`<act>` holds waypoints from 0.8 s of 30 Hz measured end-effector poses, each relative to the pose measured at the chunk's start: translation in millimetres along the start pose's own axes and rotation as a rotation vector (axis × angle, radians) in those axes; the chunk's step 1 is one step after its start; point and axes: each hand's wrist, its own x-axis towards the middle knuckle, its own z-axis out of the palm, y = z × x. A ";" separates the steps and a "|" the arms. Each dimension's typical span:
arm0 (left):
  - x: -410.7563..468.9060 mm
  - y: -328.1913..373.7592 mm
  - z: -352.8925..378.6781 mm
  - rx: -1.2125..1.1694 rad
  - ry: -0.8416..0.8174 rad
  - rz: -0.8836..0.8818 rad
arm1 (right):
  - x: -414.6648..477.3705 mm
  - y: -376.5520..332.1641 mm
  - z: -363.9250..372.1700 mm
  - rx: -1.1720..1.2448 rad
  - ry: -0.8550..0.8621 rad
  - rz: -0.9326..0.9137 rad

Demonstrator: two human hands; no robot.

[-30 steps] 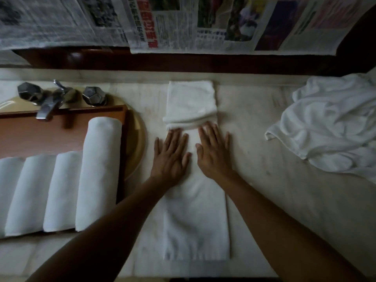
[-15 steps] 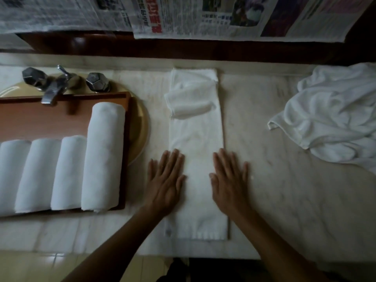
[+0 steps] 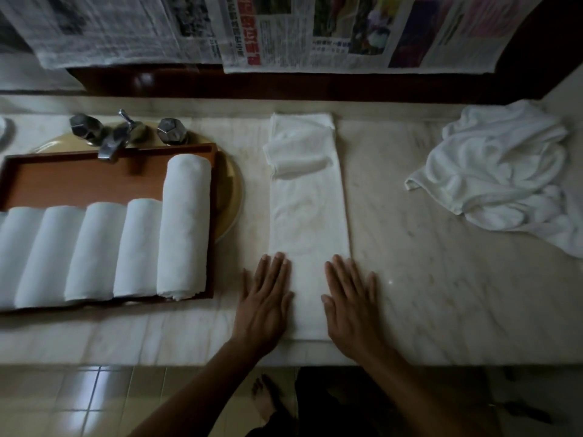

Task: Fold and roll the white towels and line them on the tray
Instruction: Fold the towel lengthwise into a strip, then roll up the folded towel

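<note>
Long white folded towel strip (image 3: 309,222): one, flat on pale marble counter (image 3: 426,294), running away from the body, far end doubled back and rumpled. Left hand (image 3: 265,307) and right hand (image 3: 350,307): flat, fingers straight, pressing the near end at either edge, gripping nothing. Step judged: smoothing before rolling. Advice: square the long edges, flatten the rumpled far end, then roll tight and even from the near hem. Rolled white towels (image 3: 186,222): five, side by side on brown wooden tray (image 3: 79,184), left of the strip; perhaps a sixth cut by the frame. Crumpled white towel heap (image 3: 504,178): one, far right; number within untellable.
</note>
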 end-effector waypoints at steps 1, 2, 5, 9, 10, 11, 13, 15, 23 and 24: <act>-4.0 -4.5 -2.0 -0.022 0.020 -0.017 | -3.2 3.5 0.7 -0.004 -0.010 0.042; -8.5 -9.0 -3.6 -0.034 0.047 -0.040 | -5.9 7.1 1.9 -0.002 -0.020 0.092; -33.4 -8.1 -11.3 -0.017 0.083 -0.103 | -23.2 7.9 0.6 0.033 0.008 0.171; -68.3 22.7 -10.1 0.016 0.067 0.081 | -58.4 -10.4 6.0 0.150 0.097 -0.048; -74.7 23.5 -3.9 0.021 0.037 0.159 | -68.6 -15.9 12.2 0.151 0.092 -0.126; -80.8 20.8 0.0 0.021 0.001 0.221 | -79.5 -20.4 18.6 0.133 0.077 -0.180; -89.1 9.5 4.2 0.016 -0.027 0.297 | -95.8 -21.8 28.0 0.099 0.058 -0.210; -96.4 2.9 2.3 0.023 -0.035 0.333 | -104.8 -18.8 29.0 0.123 0.075 -0.201; -108.7 -1.1 -20.3 0.024 -0.078 0.360 | -114.6 -18.3 11.7 0.228 0.136 -0.181; -107.2 -2.6 -19.2 0.025 -0.089 0.367 | -114.7 -17.7 7.1 0.235 0.122 -0.182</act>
